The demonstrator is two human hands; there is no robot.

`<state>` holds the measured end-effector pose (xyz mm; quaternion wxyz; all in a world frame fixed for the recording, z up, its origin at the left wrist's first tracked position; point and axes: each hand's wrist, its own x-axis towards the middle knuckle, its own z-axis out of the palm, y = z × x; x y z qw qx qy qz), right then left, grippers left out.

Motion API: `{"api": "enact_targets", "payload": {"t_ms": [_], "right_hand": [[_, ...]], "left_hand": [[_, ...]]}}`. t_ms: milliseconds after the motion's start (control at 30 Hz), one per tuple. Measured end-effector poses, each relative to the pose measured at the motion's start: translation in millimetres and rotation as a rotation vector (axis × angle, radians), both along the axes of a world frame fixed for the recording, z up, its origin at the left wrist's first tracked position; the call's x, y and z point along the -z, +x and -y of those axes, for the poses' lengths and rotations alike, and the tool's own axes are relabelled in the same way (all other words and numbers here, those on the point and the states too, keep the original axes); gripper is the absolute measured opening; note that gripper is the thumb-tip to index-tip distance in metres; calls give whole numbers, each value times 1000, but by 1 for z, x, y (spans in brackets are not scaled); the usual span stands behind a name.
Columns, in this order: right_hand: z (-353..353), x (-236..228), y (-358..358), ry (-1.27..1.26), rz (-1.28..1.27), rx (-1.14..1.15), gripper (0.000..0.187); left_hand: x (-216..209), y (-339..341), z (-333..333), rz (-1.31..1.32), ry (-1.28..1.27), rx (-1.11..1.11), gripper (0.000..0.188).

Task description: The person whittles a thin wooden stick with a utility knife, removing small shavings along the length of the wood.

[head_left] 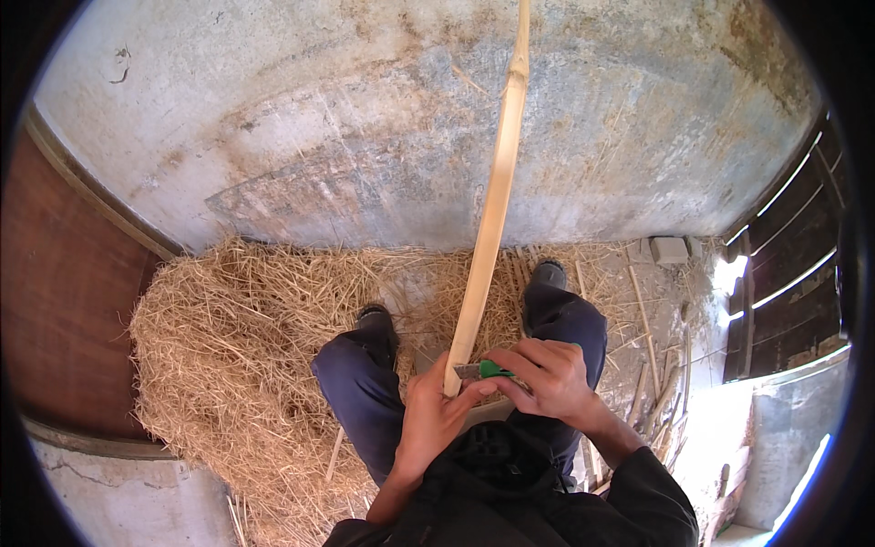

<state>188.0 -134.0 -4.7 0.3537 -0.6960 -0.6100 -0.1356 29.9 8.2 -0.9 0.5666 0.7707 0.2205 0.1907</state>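
A long, split bamboo strip runs from my lap up past the top of the head view, with a knobby joint near its upper part. My left hand is closed around its near end. In my right hand is a green-handled utility knife, gripped by the handle. Its short grey blade lies against the strip's near end, just above my left fingers. Both hands are close together between my knees, and my right palm hides much of the handle.
A heap of straw spreads over the floor at left and between my boots. Ahead stands a stained concrete wall. Thin sticks lie on the right, near a grey block and dark slatted boards. A brown panel is at far left.
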Motion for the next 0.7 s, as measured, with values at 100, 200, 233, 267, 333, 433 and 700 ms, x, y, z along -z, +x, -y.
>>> {"api": "enact_targets", "payload": {"t_ms": [100,200,233,267,333,433,700], "right_hand": [[0,1,-1,10,19,21,32],[-1,3,-1,18,26,34,32],[-1,4,-2,20,30,40,32],[-2,4,-2,23,35,45,32],[-2,4,-2,37,51,56,32],[-3,5,0,43,54,71,32],[-3,8,2,60,51,75,31]], "left_hand": [[2,0,1,37,14,-9,23],[2,0,1,16,21,-18,20],[2,-1,1,-2,25,-21,19],[3,-1,1,-11,33,-21,21],[8,-2,-1,-29,51,-21,25],[5,-2,-1,-15,59,-11,26],[6,-3,0,-16,65,-8,25]]}}
